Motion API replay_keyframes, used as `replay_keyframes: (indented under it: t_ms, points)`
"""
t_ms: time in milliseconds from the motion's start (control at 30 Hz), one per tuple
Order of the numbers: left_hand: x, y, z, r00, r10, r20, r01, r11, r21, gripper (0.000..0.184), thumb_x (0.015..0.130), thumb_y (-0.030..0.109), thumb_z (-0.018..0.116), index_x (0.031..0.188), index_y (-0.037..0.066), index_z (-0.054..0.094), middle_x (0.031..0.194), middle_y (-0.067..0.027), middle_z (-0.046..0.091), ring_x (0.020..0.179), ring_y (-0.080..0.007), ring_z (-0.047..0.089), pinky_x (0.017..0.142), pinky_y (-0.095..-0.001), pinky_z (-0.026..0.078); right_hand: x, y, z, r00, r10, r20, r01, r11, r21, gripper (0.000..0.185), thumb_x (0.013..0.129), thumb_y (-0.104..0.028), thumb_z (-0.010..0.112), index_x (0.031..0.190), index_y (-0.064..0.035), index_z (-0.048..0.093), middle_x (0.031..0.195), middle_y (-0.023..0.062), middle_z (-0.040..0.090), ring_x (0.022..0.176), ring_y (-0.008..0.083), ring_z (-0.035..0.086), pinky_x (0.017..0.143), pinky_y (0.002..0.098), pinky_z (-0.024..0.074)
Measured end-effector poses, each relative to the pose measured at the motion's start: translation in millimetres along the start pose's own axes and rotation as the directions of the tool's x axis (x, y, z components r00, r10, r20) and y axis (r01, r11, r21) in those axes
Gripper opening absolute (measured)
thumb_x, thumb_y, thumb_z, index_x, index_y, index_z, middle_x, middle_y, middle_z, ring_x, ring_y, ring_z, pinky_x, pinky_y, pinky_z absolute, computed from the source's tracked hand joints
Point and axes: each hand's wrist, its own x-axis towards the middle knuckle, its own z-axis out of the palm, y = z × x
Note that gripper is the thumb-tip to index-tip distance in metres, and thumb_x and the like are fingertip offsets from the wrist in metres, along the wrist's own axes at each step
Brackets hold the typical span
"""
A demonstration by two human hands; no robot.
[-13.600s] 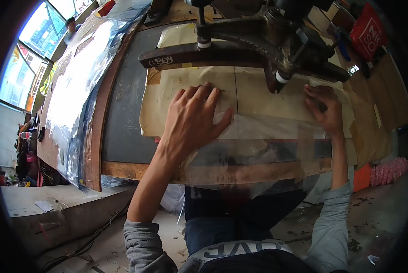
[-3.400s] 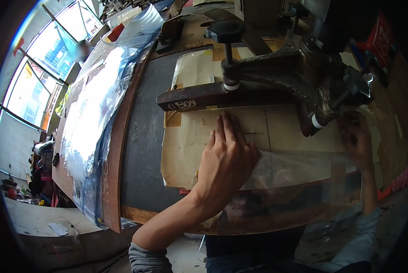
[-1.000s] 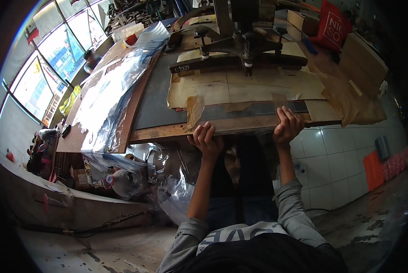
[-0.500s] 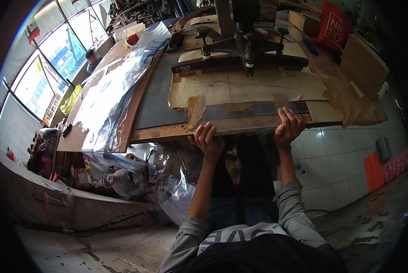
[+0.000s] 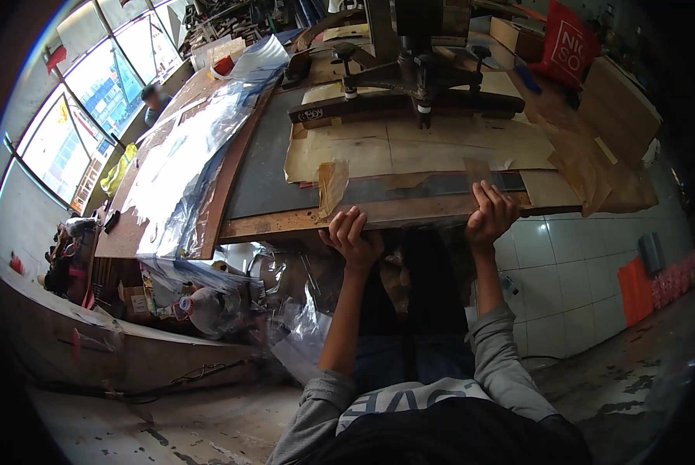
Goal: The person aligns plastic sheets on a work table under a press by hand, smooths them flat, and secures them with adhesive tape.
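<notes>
L hand (image 5: 354,239) & R hand (image 5: 491,217) curled at tbl edge (image 5: 274,226); can't tell what's gripped. Paper (image 5: 440,147) beyond, w/ dark bar (image 5: 378,107) over it.

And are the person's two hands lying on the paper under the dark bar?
No, the left hand and right hand are both at the table edge, nearer the person than the paper.

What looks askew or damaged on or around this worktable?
The tan strip just beyond the left hand looks creased rather than flat. At left, plastic sheeting lies rumpled, trailing off the brown board. The floor at lower right is patchy, as if worn.
</notes>
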Motion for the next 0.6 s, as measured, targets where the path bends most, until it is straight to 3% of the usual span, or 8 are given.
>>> replay_keyframes:
  t_ms: [600]
  points:
    - [-3.1,-2.0,0.5,1.000,0.007,0.009,-0.007,1.000,0.005,0.034,0.086,0.032,0.062,0.114,0.016,0.051,0.122,-0.0032,0.056,0.126,-0.0263,0.044,0.116,-0.0504,0.007,1.3,-0.3,0.0,1.000,0.001,-0.013,-0.001,1.000,0.010,0.049,0.100,-0.033,0.027,0.103,-0.0099,0.070,0.104,0.0041,0.069,0.100,0.0219,0.061,0.093,0.0409,0.0388]
